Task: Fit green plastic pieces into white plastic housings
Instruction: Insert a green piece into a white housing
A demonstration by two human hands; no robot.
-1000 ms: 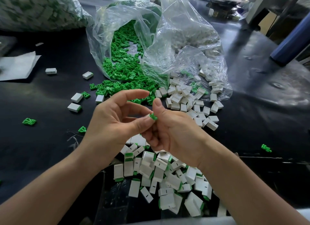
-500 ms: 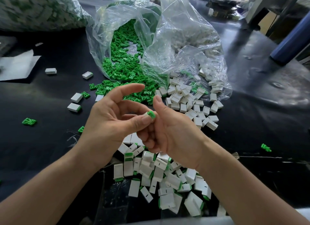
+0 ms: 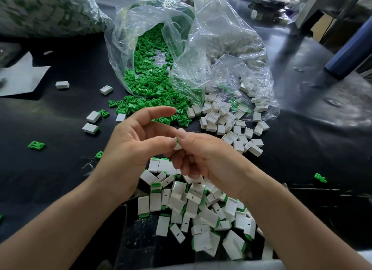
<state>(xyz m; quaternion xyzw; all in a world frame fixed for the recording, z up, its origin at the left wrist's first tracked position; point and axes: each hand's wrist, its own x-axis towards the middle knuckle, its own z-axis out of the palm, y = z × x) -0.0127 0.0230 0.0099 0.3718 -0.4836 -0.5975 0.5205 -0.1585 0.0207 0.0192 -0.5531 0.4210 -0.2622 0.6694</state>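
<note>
A white housing (image 3: 177, 147) with a green piece (image 3: 176, 140) showing at its top edge sits between the two hands, raised above the counter (image 3: 50, 179) and mostly hidden by fingers. The left hand (image 3: 136, 149) keeps a narrow grip, its thumb tip pressed against the housing while the index finger arches free above. The right hand (image 3: 207, 159) meets it from the other side, its grip holding the housing with the thumb on top and the other fingers curled beneath. How far the green piece is seated cannot be told. Under the hands, at the near edge of the counter, lies a heap of assembled housings (image 3: 193, 207), white with green edges, tumbled over one another. Beyond the hands a clear bag of green pieces (image 3: 151, 74) lies on its side with its mouth open, its contents spilling onto the dark surface. Just to its right a second clear bag (image 3: 225, 48) holds white parts, and loose empty housings (image 3: 227, 120) are scattered at its mouth. A stray green clip (image 3: 320, 178) lies well apart on the right. A white sheet (image 3: 22, 76) rests at the far left, and a blue tube (image 3: 350, 46) crosses the far right corner.
</note>
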